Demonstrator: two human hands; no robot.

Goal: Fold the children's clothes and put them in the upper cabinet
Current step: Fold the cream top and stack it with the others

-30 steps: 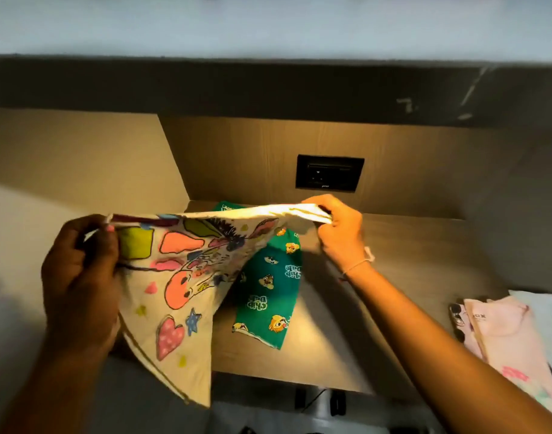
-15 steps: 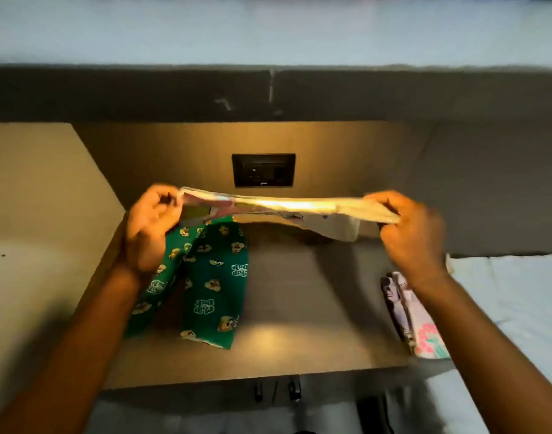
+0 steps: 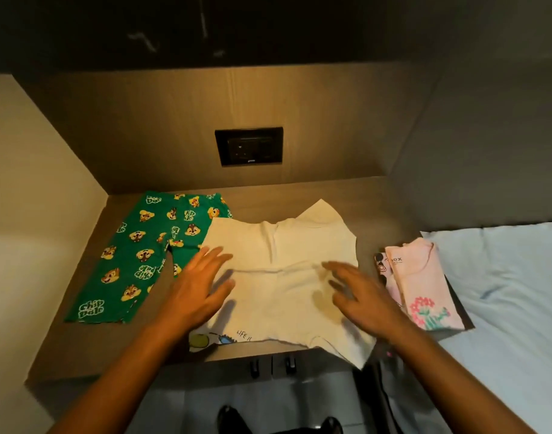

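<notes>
Head view: a cream T-shirt [image 3: 281, 277] lies spread flat in the centre of the frame on the wooden counter [image 3: 80, 349], plain side up. A strip of its coloured print and lettering shows at the near hem. Its left edge overlaps the green chipmunk-print trousers [image 3: 137, 258], which lie unfolded at centre left.

The left hand [image 3: 202, 286] and the right hand [image 3: 362, 296] are both flat on the shirt, or just over it, one towards each side. Their fingers are straight and spread and they grip nothing (both are blurred, so actual contact is hard to confirm).

At centre right, a pink flower-print garment [image 3: 422, 283] lies in a narrow, folded-looking shape on the counter's end, beside a pale blue bedsheet [image 3: 503, 277]. A second printed piece peeks out under its left edge. A black socket panel [image 3: 249, 146] sits on the back wall at upper centre.

As I judge it, the task is in its early half. The pink piece looks folded, the shirt is only smoothed for its first fold, and the trousers are untouched. The cabinet is not plainly visible, and nothing appears stored yet.
</notes>
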